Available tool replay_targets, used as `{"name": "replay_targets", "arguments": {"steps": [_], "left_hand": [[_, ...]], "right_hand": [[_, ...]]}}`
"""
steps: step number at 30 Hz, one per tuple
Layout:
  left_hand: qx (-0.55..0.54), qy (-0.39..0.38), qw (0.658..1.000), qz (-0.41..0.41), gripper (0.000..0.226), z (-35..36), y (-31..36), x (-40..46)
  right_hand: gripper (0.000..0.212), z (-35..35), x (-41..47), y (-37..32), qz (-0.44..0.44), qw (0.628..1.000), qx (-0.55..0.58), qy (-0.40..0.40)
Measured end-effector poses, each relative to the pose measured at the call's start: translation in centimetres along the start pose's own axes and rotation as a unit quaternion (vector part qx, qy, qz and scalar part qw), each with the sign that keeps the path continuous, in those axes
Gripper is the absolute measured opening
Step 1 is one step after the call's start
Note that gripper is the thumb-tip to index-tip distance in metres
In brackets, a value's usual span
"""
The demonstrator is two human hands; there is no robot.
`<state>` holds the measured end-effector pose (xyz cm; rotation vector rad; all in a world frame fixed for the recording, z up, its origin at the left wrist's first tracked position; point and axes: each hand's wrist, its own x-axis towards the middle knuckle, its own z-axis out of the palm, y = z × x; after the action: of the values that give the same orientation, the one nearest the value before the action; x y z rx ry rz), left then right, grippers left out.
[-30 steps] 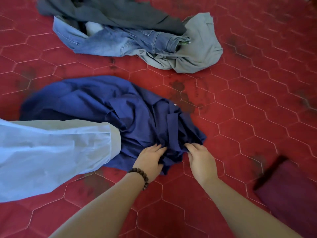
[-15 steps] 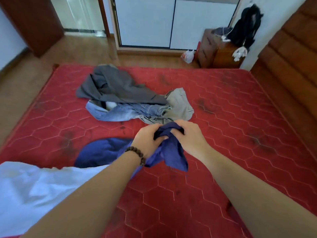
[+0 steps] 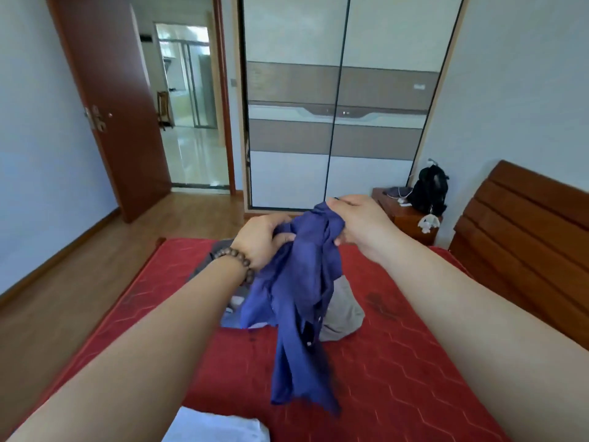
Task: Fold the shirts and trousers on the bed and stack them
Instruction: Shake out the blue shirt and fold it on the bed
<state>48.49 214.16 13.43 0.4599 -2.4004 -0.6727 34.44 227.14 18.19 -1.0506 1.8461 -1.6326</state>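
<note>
Head view: clothes pile (image 3: 342, 317) behind blue shirt (image 3: 299, 301)

Matt cloth shirt (image 3: 299, 282); glossy wooden headboard (image 3: 526, 237)

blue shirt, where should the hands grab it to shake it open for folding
The blue shirt hangs bunched from one clump between the left hand and right hand, its tail dangling over the bed. Probably best to slide each hand outward along the top edge to the shoulder seams and pinch from above, so it drops flat. The seams are hidden in the folds.
</note>
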Motion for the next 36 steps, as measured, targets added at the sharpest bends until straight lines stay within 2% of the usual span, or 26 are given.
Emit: {"name": "replay_targets", "arguments": {"steps": [2, 3, 6, 7, 9, 11, 13, 16, 19, 20, 22, 23, 24, 25, 27, 30, 33, 36], "left_hand": [[-0.040, -0.027, 0.999, -0.025, 0.028, -1.9, 0.6, -0.4], [-0.074, -0.030, 0.996, -0.038, 0.025, -2.7, 1.0, -0.5], [-0.219, 0.018, 0.972, -0.086, 0.017, -4.2, 2.7, -0.7], [-0.242, 0.022, 0.966, -0.086, 0.025, -4.4, 3.3, -0.7], [-0.211, -0.013, 0.975, -0.070, 0.044, -4.3, 4.6, -0.8], [-0.152, -0.020, 0.987, -0.051, 0.038, -3.4, 5.3, -0.5], [-0.129, 0.014, 0.991, -0.042, 0.015, -2.9, 5.5, 0.1], [-0.188, 0.033, 0.981, -0.043, 0.033, -3.6, 6.1, 1.2], [-0.200, -0.010, 0.980, -0.015, 0.035, -5.1, 7.1, 1.9], [-0.195, -0.027, 0.980, -0.004, 0.031, -5.6, 7.6, 2.1], [-0.211, -0.054, 0.976, 0.010, 0.021, -6.3, 8.2, 2.7], [-0.223, -0.058, 0.973, 0.016, 0.019, -6.6, 8.5, 2.9], [-0.227, -0.058, 0.972, 0.019, 0.019, -6.9, 8.7, 3.1], [-0.221, -0.055, 0.973, 0.020, 0.020, -7.3, 8.9, 3.2], [-0.186, -0.048, 0.981, 0.014, 0.017, -8.2, 8.7, 3.3], [-0.105, -0.030, 0.994, 0.011, 0.020, -10.1, 8.0, 3.2], [0.010, 0.000, 1.000, 0.026, 0.021, -11.5, 7.7, 2.8], [0.146, 0.046, 0.987, 0.046, 0.022, -12.5, 7.6, 2.1]], "right_hand": [[0.027, 0.3, -0.2, -2.2, 0.029, 0.997, 0.063, 0.030], [0.024, 0.5, -0.4, -3.1, 0.039, 0.994, 0.091, 0.040], [0.013, 1.0, -1.0, -5.0, 0.058, 0.987, 0.137, 0.055], [0.009, 1.3, -1.2, -5.5, 0.063, 0.986, 0.147, 0.053], [0.010, 1.7, -1.6, -6.4, 0.073, 0.980, 0.178, 0.040], [0.016, 1.9, -1.9, -7.1, 0.085, 0.978, 0.187, 0.025], [0.019, 1.5, -2.3, -7.7, 0.073, 0.989, 0.132, 0.003], [0.020, -0.6, -2.2, -8.3, -0.004, 1.000, -0.013, -0.010], [0.007, -3.1, -1.6, -8.5, -0.102, 0.983, -0.142, 0.057], [0.024, -3.7, -1.3, -8.2, -0.118, 0.978, -0.165, 0.047], [0.053, -4.0, -1.2, -7.4, -0.099, 0.982, -0.155, -0.047], [0.057, -3.7, -1.2, -6.8, -0.080, 0.981, -0.146, -0.100], [0.051, -3.4, -1.3, -6.2, -0.066, 0.978, -0.141, -0.142], [0.038, -3.1, -1.2, -5.5, -0.056, 0.975, -0.145, -0.158], [0.015, -2.7, -1.1, -4.6, -0.050, 0.980, -0.143, -0.129], [0.015, -3.2, -0.4, -4.2, -0.055, 0.993, -0.092, -0.055], [0.024, -3.3, 0.4, -5.1, -0.060, 0.997, -0.024, -0.036], [0.014, -3.1, 0.6, -6.2, -0.087, 0.994, -0.063, -0.028]]}}
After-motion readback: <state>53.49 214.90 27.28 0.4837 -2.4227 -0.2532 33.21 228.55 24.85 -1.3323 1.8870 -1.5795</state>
